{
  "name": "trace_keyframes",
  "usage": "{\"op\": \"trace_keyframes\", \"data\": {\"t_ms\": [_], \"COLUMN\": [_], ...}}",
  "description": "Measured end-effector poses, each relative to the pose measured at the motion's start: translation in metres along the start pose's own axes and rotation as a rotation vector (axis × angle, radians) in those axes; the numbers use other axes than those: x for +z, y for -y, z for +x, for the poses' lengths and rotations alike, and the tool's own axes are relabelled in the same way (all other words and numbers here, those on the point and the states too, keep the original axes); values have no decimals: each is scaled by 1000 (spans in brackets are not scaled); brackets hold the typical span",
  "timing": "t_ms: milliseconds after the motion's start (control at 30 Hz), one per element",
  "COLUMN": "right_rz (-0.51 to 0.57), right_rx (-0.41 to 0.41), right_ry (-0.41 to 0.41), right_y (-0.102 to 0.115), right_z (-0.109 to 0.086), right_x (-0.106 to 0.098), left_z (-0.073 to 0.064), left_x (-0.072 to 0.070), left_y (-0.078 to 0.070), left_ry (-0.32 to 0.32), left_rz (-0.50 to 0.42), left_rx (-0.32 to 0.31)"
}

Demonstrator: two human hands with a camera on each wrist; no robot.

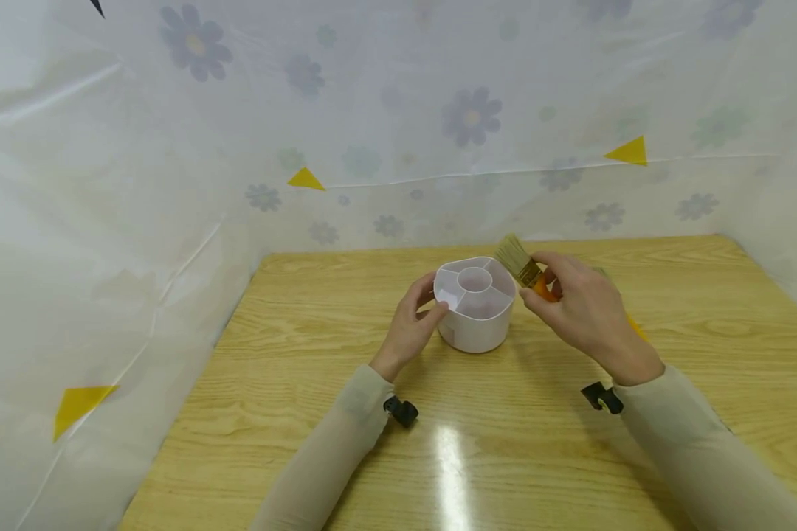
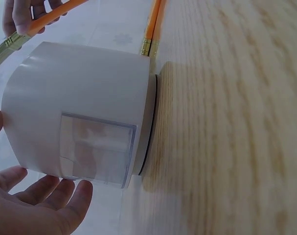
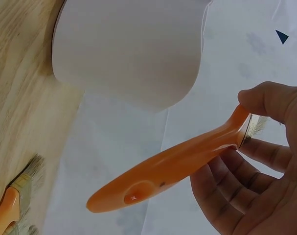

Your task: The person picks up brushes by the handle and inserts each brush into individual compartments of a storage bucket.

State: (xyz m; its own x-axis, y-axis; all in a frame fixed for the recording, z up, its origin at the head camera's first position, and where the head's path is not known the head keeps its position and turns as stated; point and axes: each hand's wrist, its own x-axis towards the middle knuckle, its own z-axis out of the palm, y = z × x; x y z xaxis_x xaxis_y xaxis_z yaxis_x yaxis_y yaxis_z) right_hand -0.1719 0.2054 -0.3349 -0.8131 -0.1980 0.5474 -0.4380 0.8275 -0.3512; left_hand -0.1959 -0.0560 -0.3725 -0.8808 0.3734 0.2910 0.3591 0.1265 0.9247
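A white round desk organizer (image 1: pixel 478 335) with divided compartments and a central ring stands on the wooden table. My left hand (image 1: pixel 410 324) grips its left side, thumb at the rim and fingers along the wall. In the left wrist view, a clear panel (image 2: pixel 97 149) shows low on the organizer wall. Just right of the organizer, my right hand (image 1: pixel 587 313) holds a paintbrush (image 3: pixel 168 161) by its orange handle, near the metal band. Its pale bristles (image 1: pixel 511 254) point up and left beside the rim in the head view. No brush shows inside the compartments.
More orange-handled paintbrushes (image 3: pixel 6 210) lie on the table, mostly hidden behind my right hand in the head view. White flowered sheeting (image 1: pixel 405 110) rises behind the wooden table (image 1: pixel 292 354) and along its sides, with yellow tape pieces (image 1: pixel 627 151) on it.
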Motion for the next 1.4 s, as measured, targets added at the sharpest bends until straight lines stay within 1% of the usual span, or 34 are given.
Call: {"op": "trace_keyframes", "data": {"t_ms": [133, 333, 567, 767, 967, 1400], "right_rz": [7, 2, 11, 25, 31, 51], "right_rx": [1, -33, -47, -59, -46, -57], "right_ry": [-8, -35, -65, -50, -38, -65], "right_y": [2, 7, 10, 15, 21, 31], "right_z": [1, 3, 8, 12, 16, 22], "right_x": [-1, 0, 0, -1, -3, -2], "left_z": [0, 1, 0, 0, 1, 0], "left_x": [0, 1, 1, 1, 0, 1], "left_y": [-1, 1, 0, 0, 0, -1], "left_ry": [6, -8, -11, -15, -13, -19], "left_rz": [4, 0, 0, 2, 4, 8], "left_rx": [-4, 7, 14, 13, 13, -2]}}
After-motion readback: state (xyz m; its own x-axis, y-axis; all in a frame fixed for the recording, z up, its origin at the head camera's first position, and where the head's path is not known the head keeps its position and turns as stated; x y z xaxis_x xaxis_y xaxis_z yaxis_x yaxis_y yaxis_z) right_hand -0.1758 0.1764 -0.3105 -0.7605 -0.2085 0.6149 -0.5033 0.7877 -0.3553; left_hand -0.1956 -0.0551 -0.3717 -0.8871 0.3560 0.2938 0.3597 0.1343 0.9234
